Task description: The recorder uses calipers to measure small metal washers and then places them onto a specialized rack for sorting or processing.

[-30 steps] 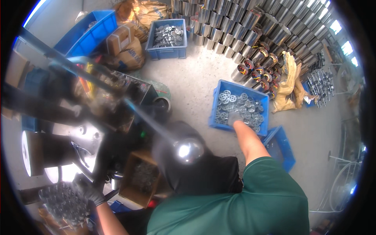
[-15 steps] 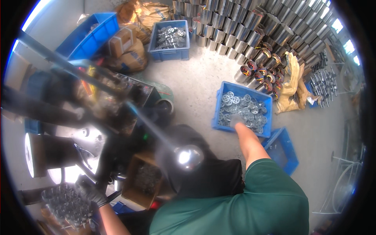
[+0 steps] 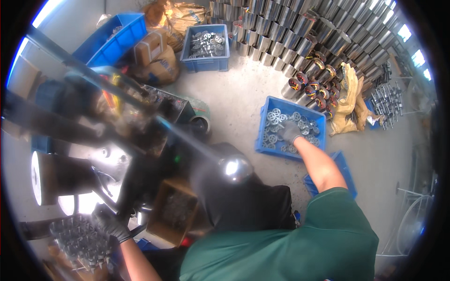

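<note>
Toward three o'clock, my gloved right hand (image 3: 289, 132) is lying over wheel-shaped metal parts (image 3: 272, 139) in a blue bin (image 3: 260, 130); I'm judging that light fingertips on loose top pieces are working better than digging. My right forearm is pointing at ten o'clock. At eight, my left hand (image 3: 110, 224) is hovering beside clustered metal pieces (image 3: 75, 238). Whether either is grasping anything, I'm not managing to tell.

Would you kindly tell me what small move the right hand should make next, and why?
Probably secure a hold on one spoked metal wheel, since the right hand is down among many in the blue bin, its grip unclear.
</note>
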The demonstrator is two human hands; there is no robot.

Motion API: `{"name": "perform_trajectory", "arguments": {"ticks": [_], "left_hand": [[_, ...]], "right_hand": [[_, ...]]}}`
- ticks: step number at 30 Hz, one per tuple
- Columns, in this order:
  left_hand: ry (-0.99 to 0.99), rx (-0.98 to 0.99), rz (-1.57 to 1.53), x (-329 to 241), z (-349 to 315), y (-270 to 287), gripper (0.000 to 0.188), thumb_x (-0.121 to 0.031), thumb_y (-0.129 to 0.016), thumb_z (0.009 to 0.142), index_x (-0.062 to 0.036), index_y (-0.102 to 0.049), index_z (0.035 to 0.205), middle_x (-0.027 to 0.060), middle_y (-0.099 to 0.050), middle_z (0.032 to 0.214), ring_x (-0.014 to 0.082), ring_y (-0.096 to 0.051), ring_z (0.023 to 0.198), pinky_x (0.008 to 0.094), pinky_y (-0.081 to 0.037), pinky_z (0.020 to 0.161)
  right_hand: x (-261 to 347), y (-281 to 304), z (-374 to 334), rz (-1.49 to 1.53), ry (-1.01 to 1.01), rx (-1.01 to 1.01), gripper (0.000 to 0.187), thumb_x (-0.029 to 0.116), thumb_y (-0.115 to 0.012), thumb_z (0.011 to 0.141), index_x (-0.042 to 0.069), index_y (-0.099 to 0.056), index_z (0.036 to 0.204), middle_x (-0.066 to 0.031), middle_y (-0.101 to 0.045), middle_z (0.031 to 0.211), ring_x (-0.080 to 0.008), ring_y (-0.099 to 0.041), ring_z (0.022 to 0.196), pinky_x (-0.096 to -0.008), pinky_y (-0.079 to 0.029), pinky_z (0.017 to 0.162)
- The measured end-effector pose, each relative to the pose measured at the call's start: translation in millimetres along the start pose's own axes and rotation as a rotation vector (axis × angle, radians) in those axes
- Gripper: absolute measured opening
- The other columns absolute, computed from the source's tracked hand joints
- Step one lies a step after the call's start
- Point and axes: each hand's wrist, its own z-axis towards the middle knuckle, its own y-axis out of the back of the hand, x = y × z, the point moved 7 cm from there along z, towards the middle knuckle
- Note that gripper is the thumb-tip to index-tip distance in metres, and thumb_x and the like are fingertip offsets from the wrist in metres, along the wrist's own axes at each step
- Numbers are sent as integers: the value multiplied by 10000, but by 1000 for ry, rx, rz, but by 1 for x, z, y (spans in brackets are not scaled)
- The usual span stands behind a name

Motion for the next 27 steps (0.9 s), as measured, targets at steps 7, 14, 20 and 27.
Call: {"name": "perform_trajectory", "arguments": {"ticks": [7, 14, 20, 27], "left_hand": [[361, 54, -561, 40, -6, -16, 229, -88, -681, 1050, 12, -659, 1255, 33, -658, 1123, 148, -624, 1010, 284, -543, 903], [349, 3, -854, -39, 4, 44, 296, -132, -714, 1042, -5, -670, 1306, 68, -708, 1214, 184, -658, 1088, 339, -543, 967], [186, 605, -901, -161, -25, 71, 298, -127, -708, 1006, -19, -698, 1283, 102, -735, 1172, 192, -692, 1095, 343, -551, 981], [374, 829, -1355, -194, -57, 66, 445, -197, -674, 1062, 34, -581, 1430, 99, -693, 1321, 221, -659, 1216, 381, -522, 1075]], "right_hand": [[65, 158, -84, 539, 222, -8, 400, 244, -798, 884, -38, -724, 1159, -148, -744, 1010, -213, -710, 947, -396, -562, 864], [250, 268, -255, 623, 678, 80, 313, 139, -907, 768, 51, -770, 1035, -48, -739, 1013, -170, -689, 935, -335, -536, 843], [415, 212, -318, 969, 896, 549, 439, 53, -879, 824, 2, -710, 1226, -133, -783, 1089, -214, -764, 946, -354, -603, 850], [540, 105, -350, 1368, 583, 852, 446, 93, -788, 975, 33, -594, 1372, -83, -723, 1102, -149, -727, 831, -262, -607, 718]]}}
